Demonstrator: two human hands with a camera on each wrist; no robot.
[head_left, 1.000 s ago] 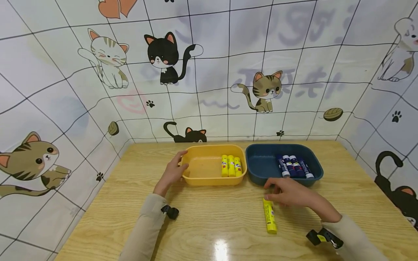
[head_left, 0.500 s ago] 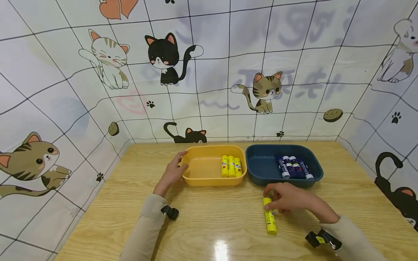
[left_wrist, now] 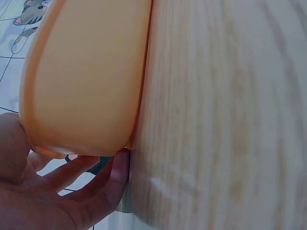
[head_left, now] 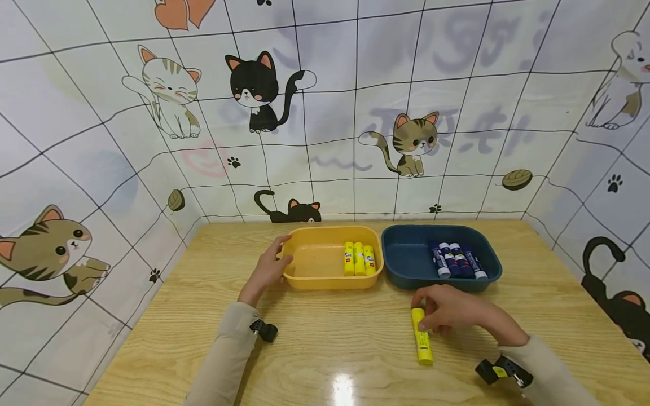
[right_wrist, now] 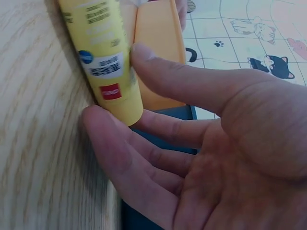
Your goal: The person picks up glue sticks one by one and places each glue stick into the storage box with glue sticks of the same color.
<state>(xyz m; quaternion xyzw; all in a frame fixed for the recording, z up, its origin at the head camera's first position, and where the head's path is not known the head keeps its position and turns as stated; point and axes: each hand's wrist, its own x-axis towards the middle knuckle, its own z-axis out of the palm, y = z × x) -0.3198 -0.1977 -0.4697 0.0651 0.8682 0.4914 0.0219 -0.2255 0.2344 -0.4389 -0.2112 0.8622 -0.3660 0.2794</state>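
A yellow glue stick (head_left: 422, 337) lies on the table in front of the blue tray (head_left: 406, 279). My right hand (head_left: 452, 307) pinches its far end, thumb on one side and index finger at the end, as the right wrist view shows. My left hand (head_left: 266, 270) holds the left end of the yellow tray (head_left: 315, 282), with the thumb at the rim. In the left wrist view, the fingers (left_wrist: 120, 165) rest against that tray's outer wall. Several yellow glue sticks (head_left: 359, 259) lie side by side in the yellow tray's right part.
Several dark blue glue sticks (head_left: 459, 260) with white ends lie in the right part of the blue tray. Both trays stand side by side at the back of the wooden table (head_left: 325, 327). A cat-patterned wall covering (head_left: 330, 141) rises behind and on both sides.
My right hand has come down toward me from the blue tray's edge onto the yellow glue stick's far end. The stick has shifted slightly right. My left hand stays in place.
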